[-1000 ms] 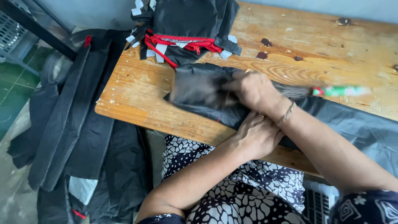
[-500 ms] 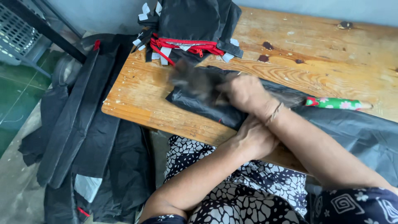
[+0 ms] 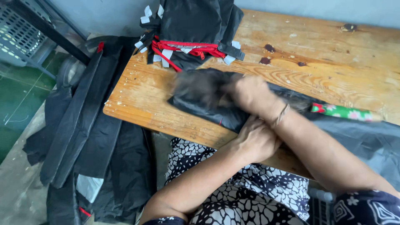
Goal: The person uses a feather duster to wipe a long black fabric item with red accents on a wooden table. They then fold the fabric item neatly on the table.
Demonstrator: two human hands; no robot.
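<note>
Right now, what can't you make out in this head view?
- Right hand: motion-blurred, so its grip is unclear.
- Black fabric piece: its left end is smeared by blur.
- Left hand: fingers hidden under the right wrist.
- Green floral tool: its left end is hidden behind the right forearm.

right hand [image 3: 250, 93] motion-blurred, black fabric [image 3: 208, 98] beneath smeared, perhaps folded, grey cloth [image 3: 366, 137] cut off right

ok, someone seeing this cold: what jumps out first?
The two hands at the centre: the right hand, motion-blurred, sits on a piece of black fabric on the worn wooden table, while the left hand presses at the table's near edge. Next, the red trim on the stack of black pieces at the table's far side, and the green flowered stick to the right of the hands.
</note>
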